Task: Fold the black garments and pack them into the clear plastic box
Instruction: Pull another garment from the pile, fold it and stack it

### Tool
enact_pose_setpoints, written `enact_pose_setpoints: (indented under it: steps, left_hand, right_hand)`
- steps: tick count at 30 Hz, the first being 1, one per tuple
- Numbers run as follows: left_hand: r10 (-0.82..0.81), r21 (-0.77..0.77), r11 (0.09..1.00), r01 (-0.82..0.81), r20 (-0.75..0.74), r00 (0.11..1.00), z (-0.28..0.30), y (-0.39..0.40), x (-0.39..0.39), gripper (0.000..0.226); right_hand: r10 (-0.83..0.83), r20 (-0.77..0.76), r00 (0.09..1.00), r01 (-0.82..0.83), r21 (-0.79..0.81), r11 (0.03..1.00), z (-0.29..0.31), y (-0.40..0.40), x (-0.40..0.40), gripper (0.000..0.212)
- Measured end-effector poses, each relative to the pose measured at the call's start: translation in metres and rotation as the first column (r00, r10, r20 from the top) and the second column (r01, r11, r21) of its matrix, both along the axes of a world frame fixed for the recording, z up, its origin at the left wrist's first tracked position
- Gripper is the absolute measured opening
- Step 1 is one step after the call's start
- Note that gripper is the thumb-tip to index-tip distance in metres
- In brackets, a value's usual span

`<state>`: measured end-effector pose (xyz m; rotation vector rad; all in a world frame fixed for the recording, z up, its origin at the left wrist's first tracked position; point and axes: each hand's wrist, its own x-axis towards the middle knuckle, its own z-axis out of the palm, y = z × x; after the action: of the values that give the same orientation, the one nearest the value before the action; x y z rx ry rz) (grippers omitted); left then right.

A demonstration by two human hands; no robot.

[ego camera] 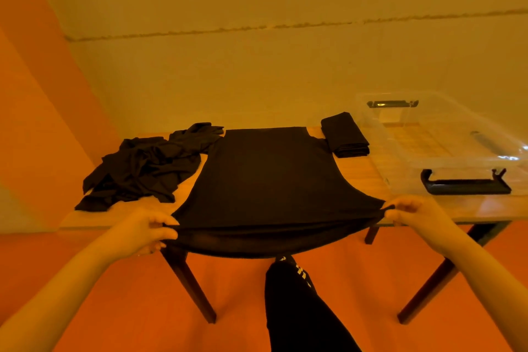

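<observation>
From the head view, I have the black garment (265, 177) spread flat down the middle of the table (485, 208), its far end lying on the wood and its near hem pulled off the front edge toward me. My left hand (143, 233) pinches the hem's left corner, fingers curled round the cloth; my right hand (411, 213) pinches the right corner the same way. I judge the 2 grips are set that far apart to keep the hem taut, so the body of the cloth lies smooth before any fold; the hem sags a little between them, below table level.

The crumpled pile (143, 168) of unfolded black garments sits to the left, touching the spread one at its far-left corner, kept aside as the supply. 1 folded garment (344, 136) lies at the far right of the spread piece, just beside the clear plastic box (445, 146), which stands open at the table's right end. I see no cloth inside the box, so packing looks not yet begun.

Next, I reckon, the hem goes up and over toward the far end.
</observation>
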<state>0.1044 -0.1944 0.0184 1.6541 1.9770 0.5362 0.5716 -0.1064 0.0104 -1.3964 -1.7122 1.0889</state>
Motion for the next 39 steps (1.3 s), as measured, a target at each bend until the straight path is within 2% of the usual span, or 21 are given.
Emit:
enact_pose_setpoints:
  steps: [1, 3, 4, 6, 8, 9, 10, 12, 13, 15, 17, 19, 21, 22, 25, 29, 31, 34, 36, 37, 39]
  left_hand:
    - [0.014, -0.012, 1.000, -0.013, 0.033, 0.999, 0.002, 0.005, -0.004, 0.015]
    - [0.052, -0.060, 0.997, -0.042, 0.171, 0.984, 0.006, 0.014, -0.008, 0.010]
    - [0.085, -0.076, 0.995, -0.066, 0.296, 0.951, 0.007, 0.018, -0.007, 0.013]
    - [0.155, -0.089, 0.988, -0.126, 0.568, 0.809, 0.011, 0.024, -0.002, 0.021]
    - [0.169, -0.060, 0.982, -0.178, 0.698, 0.696, 0.013, 0.026, 0.003, 0.026]
    - [0.170, -0.049, 0.980, -0.191, 0.705, 0.689, 0.013, 0.025, 0.003, 0.027]
    - [0.155, -0.035, 0.984, -0.177, 0.671, 0.725, 0.011, 0.025, 0.002, 0.027]
    - [0.094, -0.021, 0.995, -0.099, 0.564, 0.820, 0.011, 0.023, -0.001, 0.035]
    - [0.063, -0.021, 0.998, -0.061, 0.527, 0.848, 0.012, 0.021, -0.002, 0.038]
    - [-0.020, -0.011, 1.000, 0.028, 0.465, 0.885, 0.016, 0.020, -0.001, 0.032]
    - [-0.108, 0.023, 0.994, 0.106, 0.337, 0.935, 0.019, 0.019, 0.002, 0.035]
    - [-0.140, 0.090, 0.988, 0.126, 0.166, 0.976, 0.017, 0.020, 0.001, 0.035]
    - [-0.088, 0.153, 0.985, 0.083, 0.024, 0.996, 0.014, 0.022, -0.002, 0.040]
    - [-0.053, 0.168, 0.984, 0.052, 0.004, 0.999, 0.015, 0.022, -0.003, 0.039]
    - [0.000, 0.232, 0.973, -0.024, 0.102, 0.995, 0.019, 0.020, 0.002, 0.039]
    - [0.003, 0.385, 0.920, -0.076, 0.189, 0.982, 0.021, 0.016, 0.003, 0.049]
    - [0.029, 0.438, 0.888, -0.139, 0.248, 0.968, 0.021, 0.010, 0.003, 0.044]
    - [0.076, 0.459, 0.850, -0.257, 0.376, 0.924, 0.022, 0.000, 0.009, 0.030]
    - [0.101, 0.461, 0.819, -0.342, 0.471, 0.876, 0.025, -0.007, 0.016, 0.028]
    - [0.110, 0.462, 0.805, -0.373, 0.501, 0.858, 0.027, -0.010, 0.018, 0.029]
    - [0.112, 0.462, 0.794, -0.395, 0.528, 0.842, 0.030, -0.016, 0.019, 0.028]
  right_hand:
    - [0.000, -0.042, 0.999, 0.000, -0.014, 1.000, 0.003, 0.003, -0.002, 0.010]
    - [-0.009, -0.128, 0.992, 0.009, -0.002, 1.000, -0.001, 0.013, 0.002, 0.054]
    - [-0.015, -0.187, 0.982, 0.016, 0.006, 1.000, -0.002, 0.018, 0.001, 0.066]
    - [0.013, -0.301, 0.954, -0.022, -0.025, 0.999, 0.001, 0.025, -0.004, 0.072]
    - [0.002, -0.370, 0.929, -0.023, -0.053, 0.998, 0.004, 0.029, -0.010, 0.082]
    - [-0.017, -0.373, 0.928, -0.004, -0.056, 0.998, 0.005, 0.030, -0.011, 0.088]
    - [-0.028, -0.372, 0.928, 0.004, -0.065, 0.998, 0.006, 0.030, -0.010, 0.090]
    - [-0.045, -0.324, 0.945, 0.015, -0.094, 0.995, 0.011, 0.029, -0.009, 0.078]
    - [-0.048, -0.278, 0.959, 0.018, -0.112, 0.994, 0.012, 0.028, -0.008, 0.065]
    - [-0.046, -0.196, 0.979, 0.020, -0.134, 0.991, 0.019, 0.027, -0.008, 0.025]
    - [-0.023, -0.078, 0.997, 0.015, -0.103, 0.995, 0.019, 0.029, -0.005, 0.031]
    - [0.014, 0.024, 1.000, -0.012, -0.070, 0.997, 0.021, 0.029, -0.005, 0.026]
    - [-0.011, 0.057, 0.998, 0.012, -0.022, 1.000, 0.020, 0.032, -0.005, 0.030]
    - [-0.042, 0.064, 0.997, 0.042, 0.000, 0.999, 0.019, 0.033, -0.005, 0.033]
    - [-0.111, 0.060, 0.992, 0.108, 0.050, 0.993, 0.017, 0.036, -0.003, 0.024]
    - [-0.077, 0.082, 0.994, 0.069, 0.096, 0.993, 0.021, 0.037, 0.002, 0.019]
    - [-0.065, 0.077, 0.995, 0.055, 0.124, 0.991, 0.026, 0.034, 0.002, 0.019]
    - [-0.072, -0.016, 0.997, 0.074, 0.141, 0.987, 0.038, 0.024, -0.002, 0.017]
    - [-0.042, -0.100, 0.994, 0.056, 0.141, 0.988, 0.048, 0.017, -0.003, 0.012]
    - [-0.019, -0.116, 0.993, 0.035, 0.141, 0.989, 0.051, 0.014, -0.003, 0.020]
    - [0.002, -0.139, 0.990, 0.015, 0.125, 0.992, 0.059, 0.010, -0.003, 0.020]
